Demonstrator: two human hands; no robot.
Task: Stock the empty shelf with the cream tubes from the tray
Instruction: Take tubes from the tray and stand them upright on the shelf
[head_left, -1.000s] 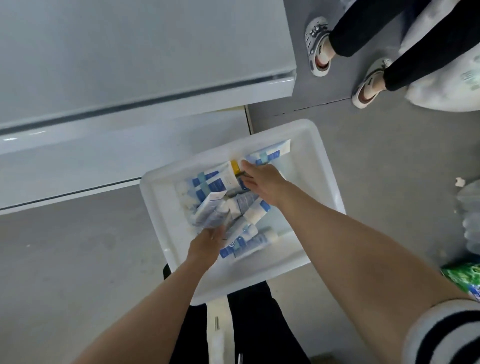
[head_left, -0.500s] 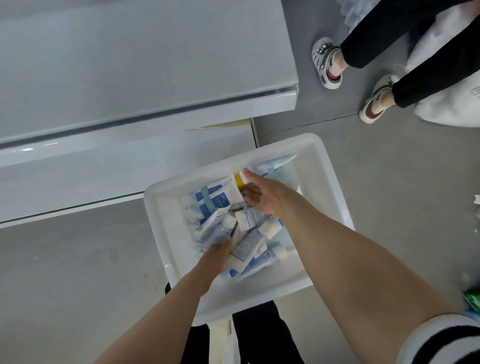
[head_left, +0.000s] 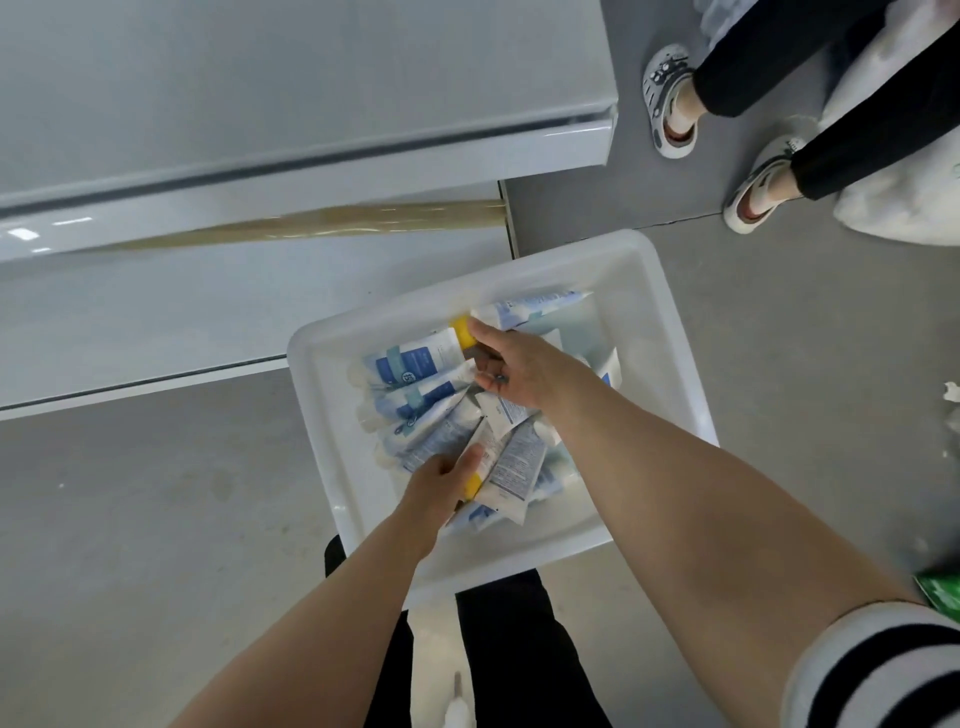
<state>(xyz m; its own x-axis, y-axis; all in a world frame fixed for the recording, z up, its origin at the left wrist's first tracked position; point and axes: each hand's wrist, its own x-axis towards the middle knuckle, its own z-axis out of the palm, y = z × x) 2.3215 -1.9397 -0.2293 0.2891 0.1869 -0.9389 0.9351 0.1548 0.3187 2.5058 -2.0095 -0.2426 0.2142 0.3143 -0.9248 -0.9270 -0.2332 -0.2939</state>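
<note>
A white tray (head_left: 660, 364) sits on the grey floor by my knees and holds several white-and-blue cream tubes (head_left: 415, 374), some with yellow caps. My left hand (head_left: 439, 488) is at the tray's near side and grips a bunch of tubes, its thumb lying across them. At the far side of the pile, my right hand (head_left: 519, 371) has its fingers curled on a tube, its index finger beside the yellow cap (head_left: 462, 332). The white shelf (head_left: 218, 312) stands to the left of the tray and nothing lies on it.
A higher white shelf board (head_left: 291, 78) juts out above the lower one. Another person's feet in sandals (head_left: 670, 104) stand on the floor at the top right beside a white bag (head_left: 909, 208). A green packet (head_left: 943, 595) shows at the right edge.
Both hands have drawn the loose tubes together into a tighter pile. My left hand has closed on a bunch at the near side, and my right hand stays at the yellow-capped tube.
</note>
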